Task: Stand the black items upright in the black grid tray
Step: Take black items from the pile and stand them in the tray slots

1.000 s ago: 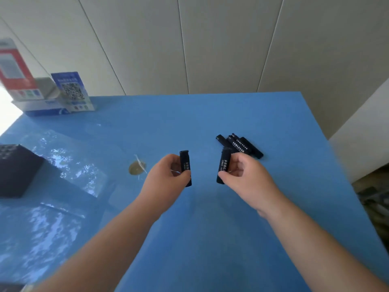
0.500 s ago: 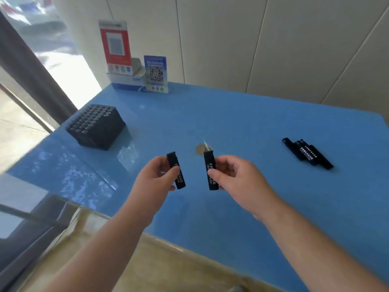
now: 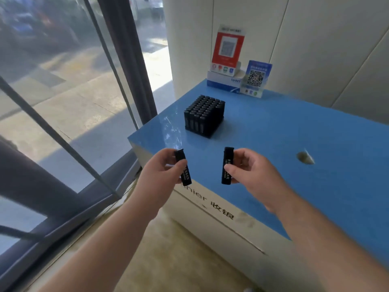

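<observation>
Black slim bars, maybe plastic | left hand (image 3: 162, 167) pinches one (image 3: 183, 170) | right hand (image 3: 250, 171) another (image 3: 227, 165)

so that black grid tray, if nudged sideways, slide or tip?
Probably slides: the black grid tray looks squat, broad-based and packed with upright items, so likely heavy. The blue countertop looks glossy, so grip seems low. Tipping seems unlikely.

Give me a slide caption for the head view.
Each hand, left and right, holds a black item, short of the filled grid tray.

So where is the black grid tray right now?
Head view: the black grid tray sits on the blue counter near its left corner, beyond both hands, in front of the QR stands.
</observation>
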`<state>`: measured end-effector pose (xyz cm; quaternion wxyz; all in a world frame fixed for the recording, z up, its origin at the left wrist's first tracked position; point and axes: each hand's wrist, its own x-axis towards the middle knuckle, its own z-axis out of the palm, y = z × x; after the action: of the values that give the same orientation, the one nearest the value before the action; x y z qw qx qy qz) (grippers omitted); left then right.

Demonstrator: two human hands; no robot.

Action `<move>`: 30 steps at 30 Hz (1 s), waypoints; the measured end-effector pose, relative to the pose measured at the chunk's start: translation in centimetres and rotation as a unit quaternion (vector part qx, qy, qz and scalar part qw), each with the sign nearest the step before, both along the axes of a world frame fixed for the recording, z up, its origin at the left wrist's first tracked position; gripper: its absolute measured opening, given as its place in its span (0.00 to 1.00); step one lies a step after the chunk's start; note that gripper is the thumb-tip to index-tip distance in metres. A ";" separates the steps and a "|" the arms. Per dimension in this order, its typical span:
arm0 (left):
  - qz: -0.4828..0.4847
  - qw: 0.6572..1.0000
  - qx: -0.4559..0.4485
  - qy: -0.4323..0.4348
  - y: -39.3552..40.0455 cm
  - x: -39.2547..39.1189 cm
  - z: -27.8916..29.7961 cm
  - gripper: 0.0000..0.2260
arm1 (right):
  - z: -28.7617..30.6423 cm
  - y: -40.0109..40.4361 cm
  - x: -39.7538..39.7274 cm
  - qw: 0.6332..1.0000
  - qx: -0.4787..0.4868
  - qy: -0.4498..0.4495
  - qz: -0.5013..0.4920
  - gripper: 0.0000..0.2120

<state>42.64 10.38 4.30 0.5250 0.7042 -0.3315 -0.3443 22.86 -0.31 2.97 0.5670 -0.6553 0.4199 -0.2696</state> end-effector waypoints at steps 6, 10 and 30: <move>0.023 1.000 -0.005 0.018 0.3 4.6 -0.7 0.04 | -0.3 0.4 5.5 1.000 0.005 -0.004 0.006 0.06; -0.009 1.000 0.010 -0.027 -1.6 6.7 -1.4 0.03 | -0.9 -1.3 8.3 0.999 0.029 -0.043 0.002 0.04; -0.158 0.986 -0.051 -0.019 -22.2 15.8 1.3 0.05 | 0.3 -15.5 15.1 0.983 -0.032 -0.069 -0.166 0.05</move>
<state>58.40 -11.82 5.57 0.4928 0.6220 -0.4657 -0.3916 37.95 -15.81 3.23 0.5208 -0.5742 0.4739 -0.4177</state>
